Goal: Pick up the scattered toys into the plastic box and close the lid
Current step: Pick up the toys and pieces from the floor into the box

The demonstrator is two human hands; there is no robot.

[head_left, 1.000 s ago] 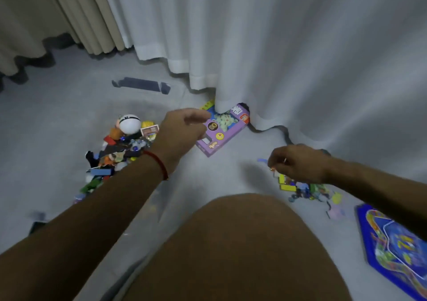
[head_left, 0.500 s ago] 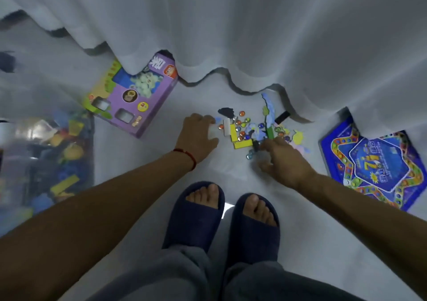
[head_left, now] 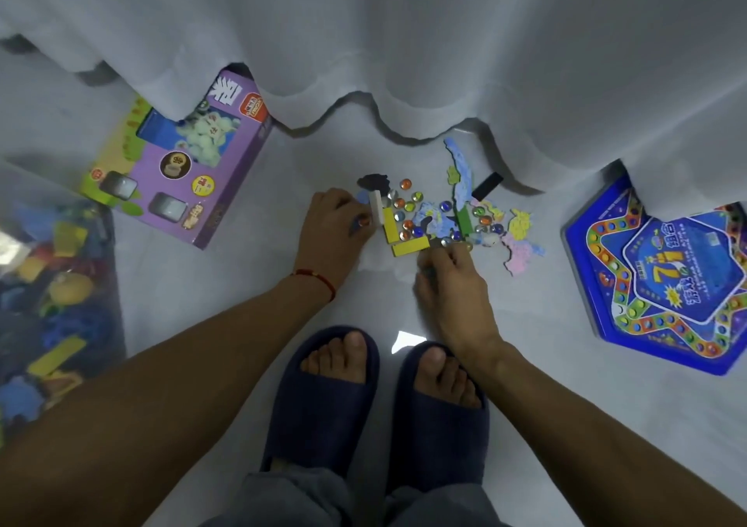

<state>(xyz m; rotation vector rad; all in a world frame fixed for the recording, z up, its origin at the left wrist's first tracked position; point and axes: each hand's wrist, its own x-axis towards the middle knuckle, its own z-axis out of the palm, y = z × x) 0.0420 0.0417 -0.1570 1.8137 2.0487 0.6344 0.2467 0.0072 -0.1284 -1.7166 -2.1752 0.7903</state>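
Toys (head_left: 428,215), glass marbles, foam shapes and yellow blocks, lie below the curtain (head_left: 404,41); my left hand (head_left: 331,227) pinches a marble, right hand (head_left: 452,280) curled, contents hidden from me

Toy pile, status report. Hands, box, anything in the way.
Left hand and right hand both down at the toy pile, fingers curled among marbles. Plastic box left, part filled. Curtain hangs just behind pile.

Your pale floor (head_left: 250,284) carried marbles and blocks (head_left: 408,219) between your fingers, a purple toy carton (head_left: 210,171) left of them, a blue game board (head_left: 663,284) right.
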